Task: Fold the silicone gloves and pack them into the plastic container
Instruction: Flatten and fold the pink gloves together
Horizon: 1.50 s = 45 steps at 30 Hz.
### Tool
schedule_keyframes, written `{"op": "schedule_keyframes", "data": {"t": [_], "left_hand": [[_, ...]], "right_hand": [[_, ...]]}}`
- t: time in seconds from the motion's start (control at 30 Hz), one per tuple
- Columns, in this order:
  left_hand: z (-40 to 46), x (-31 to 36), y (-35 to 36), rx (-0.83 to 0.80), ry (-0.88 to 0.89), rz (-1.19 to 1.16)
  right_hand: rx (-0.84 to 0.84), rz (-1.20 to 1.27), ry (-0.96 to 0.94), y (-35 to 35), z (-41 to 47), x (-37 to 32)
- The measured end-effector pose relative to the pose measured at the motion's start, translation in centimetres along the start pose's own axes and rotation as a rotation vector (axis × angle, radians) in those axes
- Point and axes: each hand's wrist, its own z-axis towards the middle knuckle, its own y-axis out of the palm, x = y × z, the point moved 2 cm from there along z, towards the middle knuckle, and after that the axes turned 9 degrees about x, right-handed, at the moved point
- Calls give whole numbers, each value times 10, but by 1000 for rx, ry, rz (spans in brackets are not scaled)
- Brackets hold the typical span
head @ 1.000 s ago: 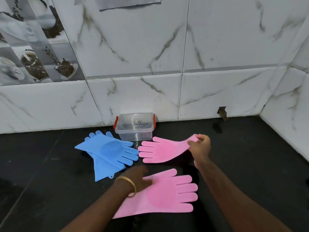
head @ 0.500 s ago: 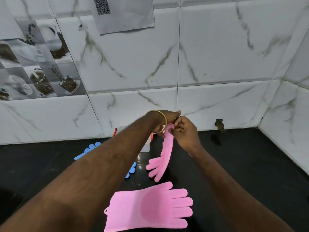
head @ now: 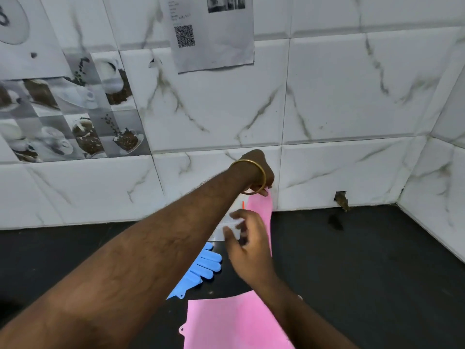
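Note:
My left hand [head: 256, 172], with a gold bangle on the wrist, is raised and pinches the cuff of a pink silicone glove [head: 263, 217], which hangs straight down. My right hand [head: 247, 244] is lower, in front of the hanging glove, with fingers spread and blurred, holding nothing that I can see. A second pink glove [head: 234, 323] lies flat on the black counter at the bottom. Blue gloves [head: 201, 269] lie left of it, mostly behind my left forearm. The clear plastic container [head: 226, 222] with a red clip shows only as a sliver behind my hands.
The black counter [head: 364, 273] runs right to a corner of marble-tiled walls. A small hole with debris [head: 341, 200] is at the wall's foot. A paper with a QR code [head: 214, 34] is stuck on the wall above.
My left hand has lifted the pink glove higher by its cuff. My right hand has let go of the cuff and dropped down alongside the hanging glove. The camera tilted up.

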Motion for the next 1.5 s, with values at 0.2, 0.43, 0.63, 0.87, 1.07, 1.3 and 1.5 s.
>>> {"op": "schedule_keyframes", "data": {"t": [0.2, 0.43, 0.63, 0.87, 1.07, 1.3, 1.5], "left_hand": [[-37, -6, -48, 37, 88, -178], [-73, -92, -73, -13, 38, -519], [-94, -190, -34, -89, -88, -745], [-112, -248, -2, -120, -107, -837], [-125, -269, 18, -137, -137, -897], [-134, -287, 28, -116, -115, -783], [-142, -303, 40, -105, -85, -669]], "right_hand": [[-281, 83, 461, 55, 72, -4], [-182, 124, 660, 27, 44, 44], [-277, 2, 554, -1, -13, 61], [269, 615, 1085, -42, -56, 101], [544, 945, 1053, -56, -71, 95], [572, 1081, 1012, -74, -80, 91], [492, 1046, 1006, -74, -88, 87]]}}
